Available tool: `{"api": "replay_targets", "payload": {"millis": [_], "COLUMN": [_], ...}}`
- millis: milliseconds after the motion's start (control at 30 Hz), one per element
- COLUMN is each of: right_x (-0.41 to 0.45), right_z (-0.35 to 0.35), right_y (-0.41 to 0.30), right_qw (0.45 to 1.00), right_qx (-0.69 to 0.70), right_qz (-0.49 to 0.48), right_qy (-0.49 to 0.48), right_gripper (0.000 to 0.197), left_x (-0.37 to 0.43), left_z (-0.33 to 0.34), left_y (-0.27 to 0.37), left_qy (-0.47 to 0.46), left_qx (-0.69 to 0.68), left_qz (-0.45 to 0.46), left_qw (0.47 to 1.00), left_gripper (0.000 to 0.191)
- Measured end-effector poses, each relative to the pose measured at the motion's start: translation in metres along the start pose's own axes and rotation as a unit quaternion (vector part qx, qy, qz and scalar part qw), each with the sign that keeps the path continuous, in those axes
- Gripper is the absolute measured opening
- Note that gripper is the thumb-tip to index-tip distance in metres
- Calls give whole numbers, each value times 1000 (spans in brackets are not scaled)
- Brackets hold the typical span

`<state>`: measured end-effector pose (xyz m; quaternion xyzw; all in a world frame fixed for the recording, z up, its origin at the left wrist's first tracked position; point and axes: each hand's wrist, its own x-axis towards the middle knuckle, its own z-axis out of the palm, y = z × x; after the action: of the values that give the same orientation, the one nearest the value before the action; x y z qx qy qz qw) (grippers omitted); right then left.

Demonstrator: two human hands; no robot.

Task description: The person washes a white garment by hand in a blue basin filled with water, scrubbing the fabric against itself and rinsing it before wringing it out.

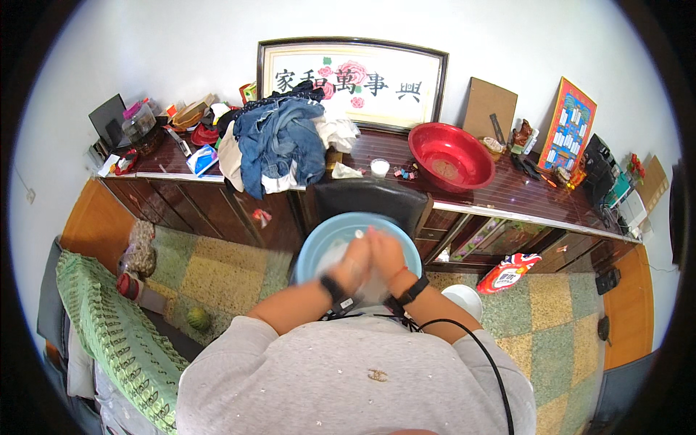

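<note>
Both hands meet over a light blue plastic basin (311,239) directly in front of me. My left hand (353,265) and my right hand (387,255) press against each other, blurred by motion. A small white bit shows at the fingertips; whether the palms hold anything is hidden. Whitish, blurred material (333,254), cloth or suds, lies in the basin beside my left hand. Dark bands circle both wrists, and a thin reddish cord sits on the right one. Behind the basin stands a black chair back (370,204).
On the long dark cabinet (380,147) are a clothes pile (280,141), a red basin (462,163) and a white cup (379,167). A white bucket (462,300) and red detergent bag (505,274) stand right. A watermelon (198,318) lies left. A black cable (492,359) crosses my shirt.
</note>
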<state>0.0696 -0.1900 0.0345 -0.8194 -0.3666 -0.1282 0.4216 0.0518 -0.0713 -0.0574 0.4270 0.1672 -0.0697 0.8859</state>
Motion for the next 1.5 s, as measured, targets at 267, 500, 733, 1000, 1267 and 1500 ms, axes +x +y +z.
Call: {"api": "replay_targets", "payload": {"millis": [267,500,733,1000,1267,1500], "right_x": [-4,-2,2,8,8,-8], "right_z": [15,4,-5,6,4,-4], "right_y": [55,13,-20,33,76,66], "right_qw": [999,992,997,998,995,987], "right_qx": [12,-87,28,-56,-53,138], "right_qz": [51,-17,-59,25,52,56], "right_qy": [-11,-88,-50,-23,-73,-54], "right_gripper": [37,37,39,35,34,38], "left_x": [-59,-53,-24,-60,-44,-58], "left_z": [78,61,23,80,86,56], "left_y": [38,39,21,56,48,73], "left_qy": [165,172,74,153,152,-37], "left_qx": [81,93,-42,71,21,362], "left_qz": [-49,-53,-13,-37,-27,106], "left_qw": [982,979,996,985,988,926], "left_gripper": [44,48,47,46,38,38]}}
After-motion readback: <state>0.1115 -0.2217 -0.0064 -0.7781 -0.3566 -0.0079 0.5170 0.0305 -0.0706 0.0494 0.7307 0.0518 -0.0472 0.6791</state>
